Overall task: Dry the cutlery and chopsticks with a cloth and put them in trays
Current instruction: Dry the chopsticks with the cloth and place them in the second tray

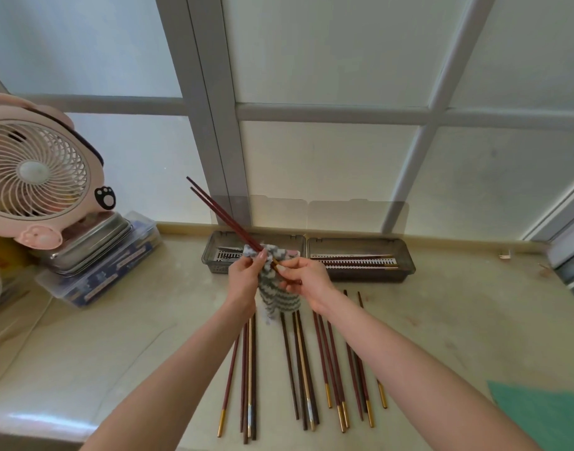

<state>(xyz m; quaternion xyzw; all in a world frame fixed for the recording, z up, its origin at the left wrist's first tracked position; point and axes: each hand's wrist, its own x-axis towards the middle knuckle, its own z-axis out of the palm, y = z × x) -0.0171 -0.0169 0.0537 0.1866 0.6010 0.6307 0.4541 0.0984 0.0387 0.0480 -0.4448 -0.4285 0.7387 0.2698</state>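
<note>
Foreground: a row of long dark red and brown chopsticks with gold tips lies on the pale stone counter, presumably undried. Above it, the left hand grips a grey-and-white zigzag cloth wrapped round a dark red chopstick pair, whose lower end the right hand pinches. Beyond stand two grey plastic trays, left and right. Risk: a loose pinch could let one stick slip from the cloth and fall among the row.

The cloth was grey-and-white zigzag; the held chopsticks were dark red-brown; the fan was pink; the trays were smoky grey.
</note>
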